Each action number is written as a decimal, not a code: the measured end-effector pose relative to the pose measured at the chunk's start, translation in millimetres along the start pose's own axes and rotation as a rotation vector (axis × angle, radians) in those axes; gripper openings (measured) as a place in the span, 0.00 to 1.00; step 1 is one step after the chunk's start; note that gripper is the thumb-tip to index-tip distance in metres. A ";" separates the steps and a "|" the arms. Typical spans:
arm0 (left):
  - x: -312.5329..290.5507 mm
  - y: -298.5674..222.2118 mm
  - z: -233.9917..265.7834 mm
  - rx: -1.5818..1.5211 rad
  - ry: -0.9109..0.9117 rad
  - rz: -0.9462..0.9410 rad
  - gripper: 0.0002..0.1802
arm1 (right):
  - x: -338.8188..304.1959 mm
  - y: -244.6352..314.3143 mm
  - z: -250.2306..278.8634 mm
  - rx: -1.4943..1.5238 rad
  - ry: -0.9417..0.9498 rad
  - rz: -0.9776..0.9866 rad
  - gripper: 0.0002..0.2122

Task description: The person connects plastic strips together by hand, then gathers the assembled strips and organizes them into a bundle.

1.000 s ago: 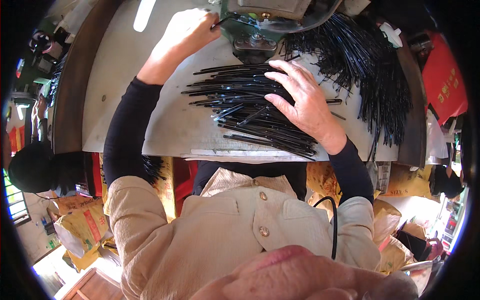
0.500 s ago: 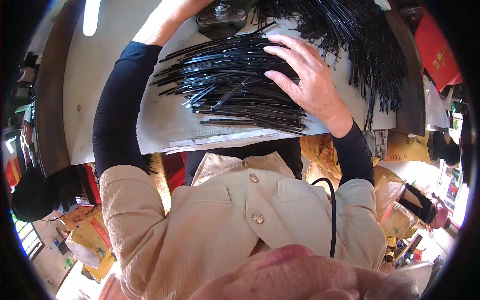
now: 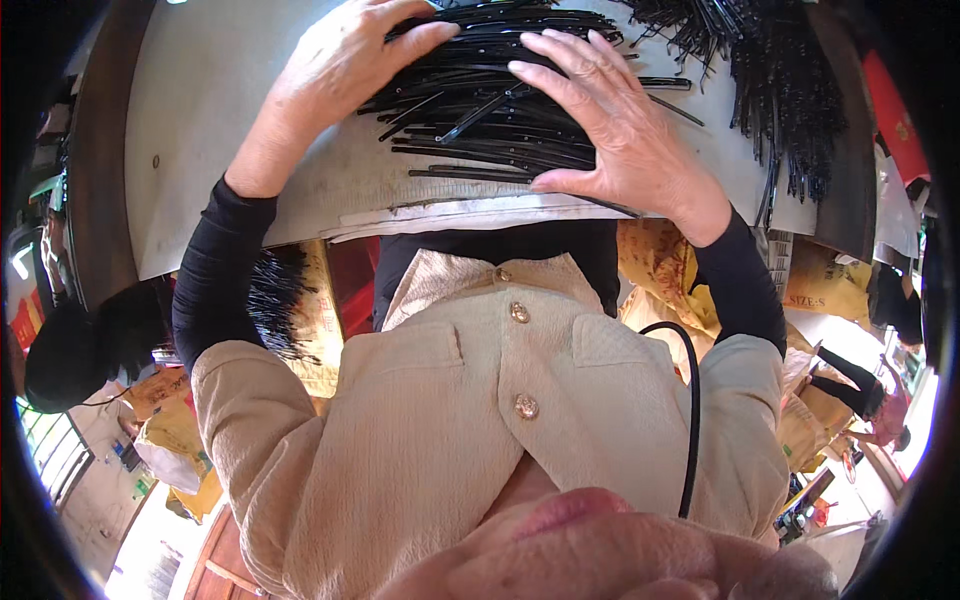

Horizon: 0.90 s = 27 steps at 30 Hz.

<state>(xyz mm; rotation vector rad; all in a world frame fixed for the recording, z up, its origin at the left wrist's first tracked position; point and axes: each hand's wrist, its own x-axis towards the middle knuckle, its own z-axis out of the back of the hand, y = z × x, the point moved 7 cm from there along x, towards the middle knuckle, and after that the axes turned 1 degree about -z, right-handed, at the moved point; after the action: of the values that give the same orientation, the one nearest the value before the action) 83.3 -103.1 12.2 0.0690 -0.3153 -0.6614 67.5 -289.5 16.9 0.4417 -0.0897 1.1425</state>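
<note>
A pile of thin black strips [image 3: 500,115] lies crosswise on the pale tabletop in front of me. At its left end, my left hand [image 3: 350,60] has its thumb stretched toward the strips, with the fingertips partly cut off by the upper edge of the view. My right hand [image 3: 625,125] is spread over the pile's right end, thumb near the front strips and fingers reaching across the top. Neither hand grips a strip. Several strips in the pile lie askew, and their exact kind does not show.
A larger tangle of black strips [image 3: 785,110] fills the table's far right corner. Paper sheets [image 3: 480,215] line the front edge of the white table [image 3: 210,110]. Yellow bags [image 3: 660,265] sit below to the right. Another person [image 3: 885,410] is at the far right.
My left hand has come down from the top edge to the pile's left end. My right hand has spread wider. The table and pile now appear higher in view, hiding the metal device.
</note>
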 end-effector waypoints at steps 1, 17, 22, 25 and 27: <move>-3.2 0.0 -5.9 -0.017 0.019 0.017 0.21 | 2.3 3.7 -0.8 -0.005 0.006 0.007 0.40; 8.9 -12.6 5.8 -0.768 0.008 0.365 0.15 | 45.0 -25.8 -2.7 -0.127 0.167 -0.069 0.34; 1.7 -13.0 7.9 -0.936 0.028 0.411 0.17 | 58.4 3.4 -5.1 -0.202 0.085 0.139 0.16; 4.8 -14.9 18.2 -0.947 0.127 0.425 0.16 | 59.4 8.3 -5.9 -0.187 0.203 0.024 0.19; -8.2 -14.9 23.8 -0.873 0.135 0.419 0.15 | 58.9 15.4 -8.0 -0.135 0.206 0.088 0.14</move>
<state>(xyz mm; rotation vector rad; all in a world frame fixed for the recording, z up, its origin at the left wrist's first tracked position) 61.0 -109.0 30.2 -0.7653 0.1091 -0.3298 77.3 -230.6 31.3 0.2006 -0.0062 1.2540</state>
